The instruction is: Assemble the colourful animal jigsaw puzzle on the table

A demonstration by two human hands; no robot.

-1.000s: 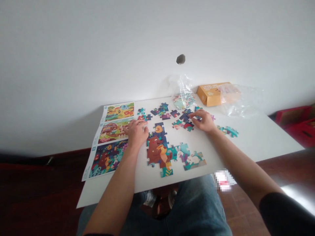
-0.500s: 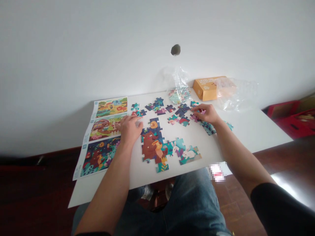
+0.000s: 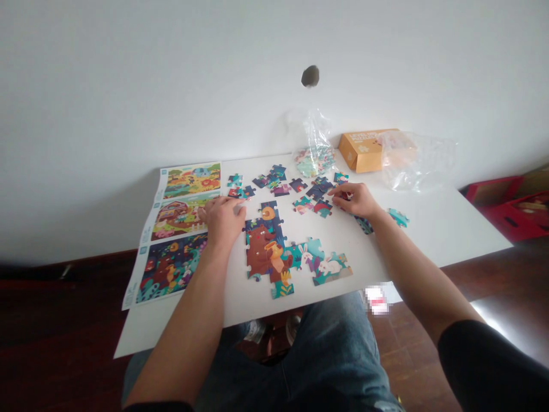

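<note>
A partly joined jigsaw puzzle [image 3: 261,249] lies on the white table, showing a brown bear, a dog-like animal and white rabbits. My left hand [image 3: 225,217] rests open and palm down left of it, fingers stretched toward a few loose pieces [image 3: 241,193] and partly over the picture sheet [image 3: 171,260]. My right hand [image 3: 357,200] is bent over the loose pieces at the right. Its thumb and forefinger close in on a reddish puzzle piece [image 3: 347,195], mostly covered by the hand. Dark blue pieces [image 3: 319,189] lie just left of its fingertips.
Against the wall stand a clear bag of pieces [image 3: 315,160] and an orange puzzle box [image 3: 364,151]. Crumpled clear plastic [image 3: 414,166] leans over the box's right side. A teal piece [image 3: 398,217] lies beyond my right wrist. Red containers [image 3: 510,212] sit beyond the table's right end.
My right hand has shifted slightly down and toward me, over pink pieces that showed before. My left hand stays in place. The camera view has shifted a little.
</note>
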